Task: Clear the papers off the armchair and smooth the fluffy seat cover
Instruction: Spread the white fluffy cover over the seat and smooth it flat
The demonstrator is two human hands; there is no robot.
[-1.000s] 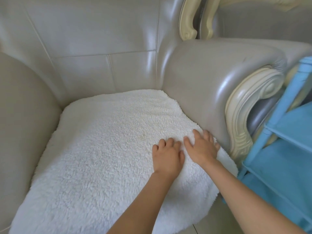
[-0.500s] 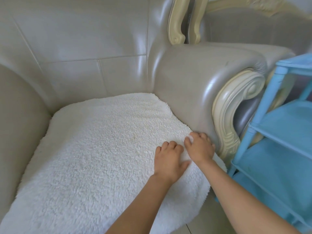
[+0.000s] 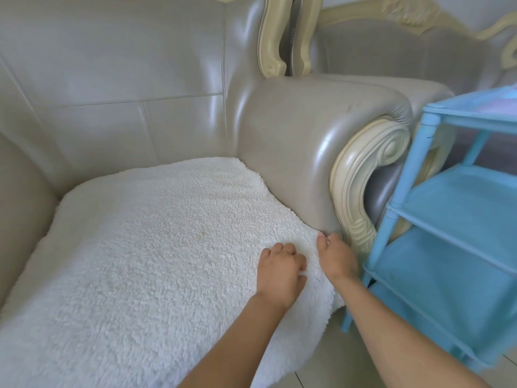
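Bunching a fold of white pile in the left hand point(image 3: 281, 271), knuckles up, fingers curled into it. Hooking the right hand point(image 3: 337, 259) over the front right edge of the same fluffy seat cover point(image 3: 145, 261), thumb on top and fingertips hidden below, so apparently gripping rather than pressing flat. Working just beside the foot of the padded armrest point(image 3: 293, 135) and its carved cream scroll point(image 3: 372, 163), probably to take up slack where the cover crowds the arm and to pull the corner straight. Spread across the whole seat of the pearl-grey leather armchair point(image 3: 126, 65), overhanging the front. No papers anywhere in view; clearing seemingly done, smoothing under way. Nearby to the right, a light-blue shelf rack point(image 3: 447, 219) on the tiled floor point(image 3: 330, 359).
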